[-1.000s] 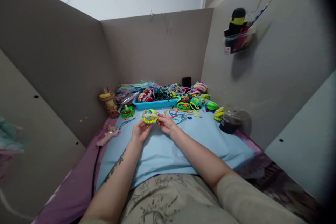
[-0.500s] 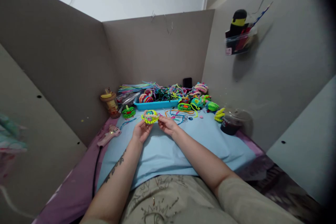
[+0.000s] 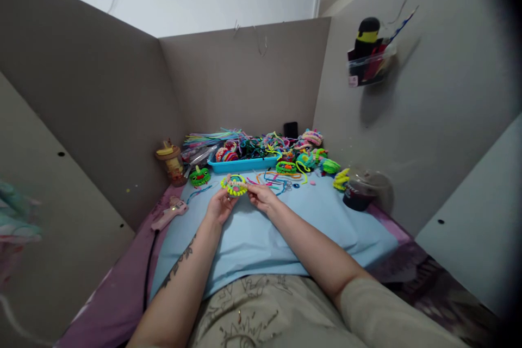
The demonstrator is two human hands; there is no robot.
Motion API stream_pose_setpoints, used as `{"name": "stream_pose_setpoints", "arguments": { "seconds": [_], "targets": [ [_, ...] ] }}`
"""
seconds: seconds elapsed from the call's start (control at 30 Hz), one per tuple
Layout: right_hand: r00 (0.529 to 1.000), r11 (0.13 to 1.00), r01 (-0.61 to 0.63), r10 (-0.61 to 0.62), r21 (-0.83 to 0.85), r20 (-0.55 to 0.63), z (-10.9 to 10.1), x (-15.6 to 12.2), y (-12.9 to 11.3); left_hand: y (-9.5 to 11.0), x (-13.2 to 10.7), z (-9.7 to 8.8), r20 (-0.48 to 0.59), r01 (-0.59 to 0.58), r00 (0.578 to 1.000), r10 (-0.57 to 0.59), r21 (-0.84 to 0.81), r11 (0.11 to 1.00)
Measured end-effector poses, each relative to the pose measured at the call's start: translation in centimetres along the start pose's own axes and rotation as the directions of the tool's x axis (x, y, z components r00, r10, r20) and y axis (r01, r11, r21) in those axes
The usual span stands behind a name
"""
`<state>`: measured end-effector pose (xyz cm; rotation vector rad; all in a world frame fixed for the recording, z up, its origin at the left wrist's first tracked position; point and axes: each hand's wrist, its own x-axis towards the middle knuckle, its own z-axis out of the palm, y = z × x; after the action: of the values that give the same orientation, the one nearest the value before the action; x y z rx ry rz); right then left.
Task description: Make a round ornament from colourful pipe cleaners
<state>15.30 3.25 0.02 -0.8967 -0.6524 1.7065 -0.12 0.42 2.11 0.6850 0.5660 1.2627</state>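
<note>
Partly hidden, yellow-edged piece [image 3: 234, 185] gripped by left hand [image 3: 221, 206], right hand [image 3: 260, 197]; fine detail unclear.

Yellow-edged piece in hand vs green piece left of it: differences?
The yellow-edged piece is held by the left hand and right hand; the green piece sits apart.
The yellow-edged piece is multicoloured; the green piece is mostly green with some red.
Both look fuzzy.

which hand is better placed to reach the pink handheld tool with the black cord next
Probably the left hand: it is nearer the pink handheld tool than the right hand, though both hold the fuzzy yellow-edged piece.
</note>
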Motion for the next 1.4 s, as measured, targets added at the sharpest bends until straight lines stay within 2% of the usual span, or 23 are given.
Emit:
{"name": "stream_pose_setpoints", "arguments": {
  "seconds": [0.27,0.5,0.77,0.9,1.1,1.4],
  "targets": [
    [0.996,0.996,-0.072,0.070,0.045,0.052,-0.3,0.2,-0.1,0.0,0.0,0.0,0.002,-0.009,1.000,0.009,0.044,0.999],
    [0.994,0.999,0.042,-0.045,0.030,0.103,0.6,-0.6,-0.3,0.1,0.3,-0.4,-0.039,0.026,0.999,-0.028,-0.061,0.998],
    [0.995,0.997,0.081,-0.081,0.001,0.051,0.8,-0.7,-0.1,0.5,-0.2,0.3,0.004,-0.029,1.000,0.030,-0.121,0.992],
    [0.997,0.998,0.058,-0.058,0.004,0.053,0.8,-0.7,-0.1,0.3,-0.2,0.2,0.050,-0.032,0.998,0.037,-0.098,0.995],
    [0.994,0.997,0.072,-0.072,-0.008,0.081,0.7,-0.7,-0.2,0.1,0.2,-0.3,0.012,0.015,1.000,-0.015,-0.073,0.997],
    [0.984,0.982,0.174,-0.171,-0.078,0.047,0.3,-0.3,0.0,0.2,-0.2,0.0,0.016,-0.013,1.000,0.012,0.055,0.998]
  ]
}}
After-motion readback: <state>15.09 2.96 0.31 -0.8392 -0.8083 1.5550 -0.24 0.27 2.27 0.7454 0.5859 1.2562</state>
